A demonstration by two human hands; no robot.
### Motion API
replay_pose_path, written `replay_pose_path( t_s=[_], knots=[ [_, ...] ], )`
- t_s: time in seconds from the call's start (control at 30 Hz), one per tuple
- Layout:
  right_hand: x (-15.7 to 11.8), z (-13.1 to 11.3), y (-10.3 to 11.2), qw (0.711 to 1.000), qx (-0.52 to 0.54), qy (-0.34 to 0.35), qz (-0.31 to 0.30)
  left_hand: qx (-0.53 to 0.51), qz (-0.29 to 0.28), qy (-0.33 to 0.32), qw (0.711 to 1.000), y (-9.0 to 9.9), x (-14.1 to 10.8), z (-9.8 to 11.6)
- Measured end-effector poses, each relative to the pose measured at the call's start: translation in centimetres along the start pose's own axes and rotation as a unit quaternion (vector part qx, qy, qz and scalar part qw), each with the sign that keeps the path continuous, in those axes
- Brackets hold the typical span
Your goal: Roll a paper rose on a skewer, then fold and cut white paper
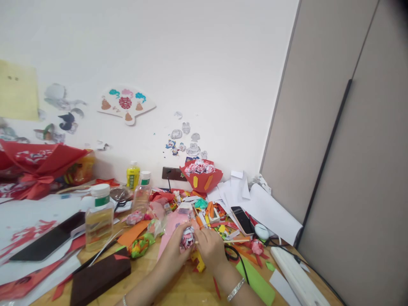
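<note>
Over the front middle of the wooden table, my left hand (175, 247) is closed around a pink and white paper rose (187, 238). Close beside it, my right hand (209, 247) has its fingers bent round a thin wooden stick (237, 241), which sticks out to the right. The stick's left tip lies near the rose; whether the two touch, I cannot tell. Beneath the hands are a pink sheet (168, 233) and a yellow cut paper piece (198, 260). Black-handled scissors (233, 252) rest to the right of my right hand.
Paper scraps cover the table's middle. A red-wrapped bouquet (203, 182) stands at the wall. Left are a clear bottle of yellowish liquid (99, 223), a dark brown box (100, 276) and a black tablet (49, 238). Right are a phone (242, 220), green paper (256, 280) and a white power strip (298, 276).
</note>
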State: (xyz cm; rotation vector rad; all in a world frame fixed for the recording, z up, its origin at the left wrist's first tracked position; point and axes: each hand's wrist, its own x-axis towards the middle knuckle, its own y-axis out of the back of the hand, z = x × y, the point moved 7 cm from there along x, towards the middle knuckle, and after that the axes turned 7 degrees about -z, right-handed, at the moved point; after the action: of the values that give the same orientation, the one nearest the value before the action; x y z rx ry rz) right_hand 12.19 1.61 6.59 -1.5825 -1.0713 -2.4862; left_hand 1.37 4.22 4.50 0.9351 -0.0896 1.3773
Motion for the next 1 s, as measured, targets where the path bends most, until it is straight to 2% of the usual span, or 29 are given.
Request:
replay_pose_path(
  t_s=[0.13,0.33,0.53,0.63,0.8,1.0],
  knots=[
    [0.0,0.0,-0.1,1.0,0.003,0.0,-0.002,0.0,0.001,0.008,1.0,0.1,0.0,0.1],
    [-0.2,0.3,0.5,0.999,0.02,-0.015,0.045,0.006,-0.012,0.008,1.0,-0.1,0.1,0.2],
    [-0.3,0.1,0.0,0.999,0.001,0.009,0.031,-0.009,-0.016,0.008,1.0,-0.1,0.1,0.0],
    [-0.3,0.4,0.1,0.999,0.036,0.003,0.024,-0.021,-0.011,0.011,1.0,0.0,0.0,0.2],
    [-0.1,1.5,0.4,0.993,0.104,-0.06,0.021,-0.059,-0.011,0.016,0.998,0.3,0.1,1.2],
    [0.1,1.6,-0.3,0.984,0.168,-0.055,-0.006,-0.092,-0.008,0.026,0.995,0.5,0.1,1.6]
  ],
)
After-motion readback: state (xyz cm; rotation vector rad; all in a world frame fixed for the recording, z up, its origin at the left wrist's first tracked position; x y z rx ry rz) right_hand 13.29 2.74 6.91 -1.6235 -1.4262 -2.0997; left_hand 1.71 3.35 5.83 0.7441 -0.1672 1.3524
